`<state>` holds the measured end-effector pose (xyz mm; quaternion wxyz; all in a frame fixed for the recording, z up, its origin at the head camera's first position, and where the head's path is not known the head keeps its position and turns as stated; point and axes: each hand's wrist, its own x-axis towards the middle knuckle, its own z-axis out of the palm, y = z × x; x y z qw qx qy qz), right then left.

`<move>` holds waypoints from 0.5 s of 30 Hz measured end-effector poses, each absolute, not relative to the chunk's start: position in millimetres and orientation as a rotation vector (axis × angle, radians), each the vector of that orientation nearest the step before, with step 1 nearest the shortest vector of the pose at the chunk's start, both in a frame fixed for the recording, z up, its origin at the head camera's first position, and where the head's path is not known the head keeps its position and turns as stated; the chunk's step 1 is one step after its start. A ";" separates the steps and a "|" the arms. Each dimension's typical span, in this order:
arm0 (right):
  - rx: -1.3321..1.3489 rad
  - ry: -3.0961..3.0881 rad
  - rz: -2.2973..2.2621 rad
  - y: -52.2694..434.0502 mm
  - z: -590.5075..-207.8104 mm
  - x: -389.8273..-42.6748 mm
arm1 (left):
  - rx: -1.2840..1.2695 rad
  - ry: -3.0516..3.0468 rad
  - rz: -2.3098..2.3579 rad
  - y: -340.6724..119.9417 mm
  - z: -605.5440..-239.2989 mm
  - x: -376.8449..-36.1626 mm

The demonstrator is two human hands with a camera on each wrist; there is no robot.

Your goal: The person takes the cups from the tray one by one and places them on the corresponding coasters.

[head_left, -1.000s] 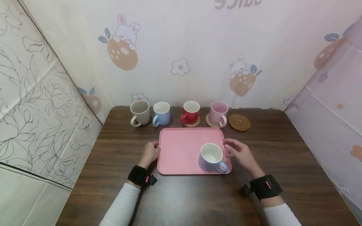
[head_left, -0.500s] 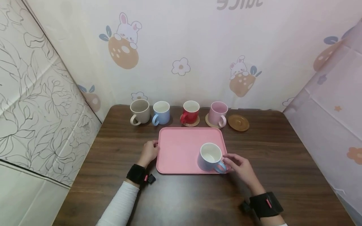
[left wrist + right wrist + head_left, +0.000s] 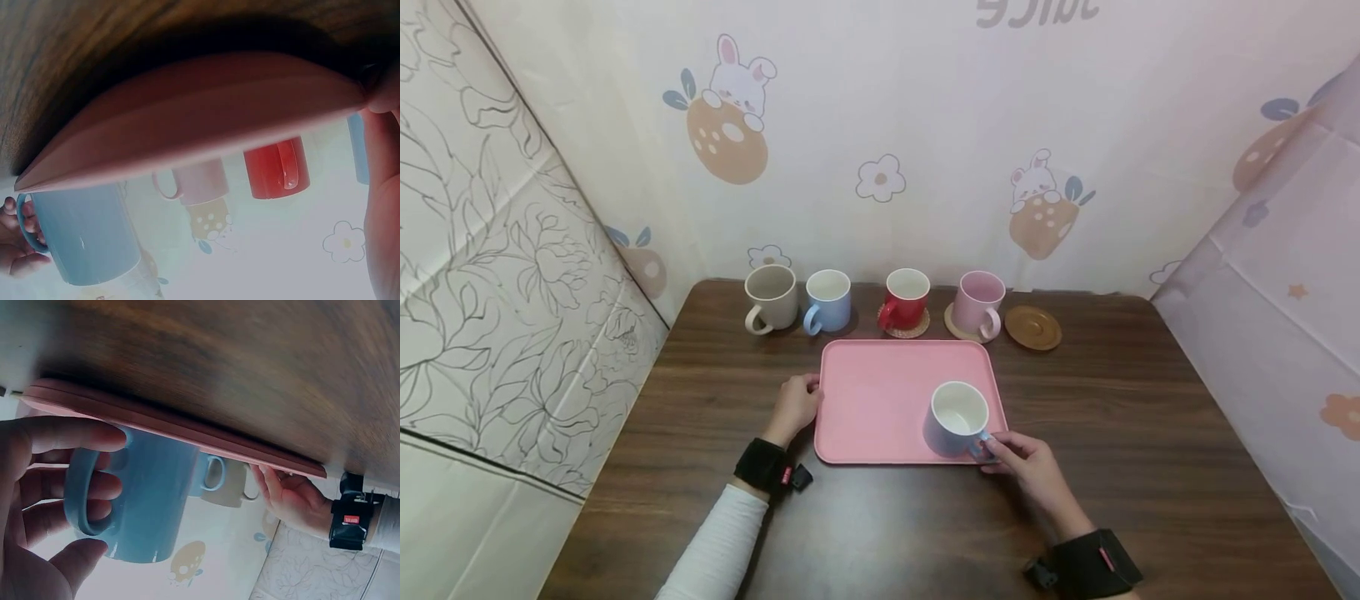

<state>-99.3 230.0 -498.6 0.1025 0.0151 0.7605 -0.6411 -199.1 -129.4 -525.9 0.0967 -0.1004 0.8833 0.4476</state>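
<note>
The pale blue mug [image 3: 957,419] is sitting upright, white inside, at the near right corner of the pink tray [image 3: 880,392] — close to its rim, with bare tray spreading leftward. The right hand [image 3: 1028,467] is pinching the mug's handle; the left hand [image 3: 795,405] is gripping the tray's left edge.

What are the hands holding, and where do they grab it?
The right hand pinches the blue mug by its handle. The left hand grips the pink tray at its left rim.
</note>
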 end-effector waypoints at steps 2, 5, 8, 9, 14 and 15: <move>0.007 2.213 -1.931 228.6 -500.0 -99.1 | -0.295 2.623 1.326 -129.5 -526.3 -198.9; 0.033 2.203 -1.963 226.2 -500.3 -98.5 | -0.305 2.603 1.337 -129.7 -526.6 -199.1; 0.089 2.217 -1.970 225.0 -500.0 -98.1 | -0.315 2.590 1.344 -129.5 -526.7 -199.4; 0.096 2.218 -1.973 225.1 -499.9 -97.9 | -0.319 2.585 1.347 -129.4 -526.5 -199.3; 0.088 2.205 -1.983 225.1 -499.7 -96.5 | -0.295 2.627 1.330 -129.6 -526.8 -197.4; 0.082 2.199 -1.982 225.1 -499.7 -96.2 | -0.294 2.631 1.327 -129.6 -527.1 -196.9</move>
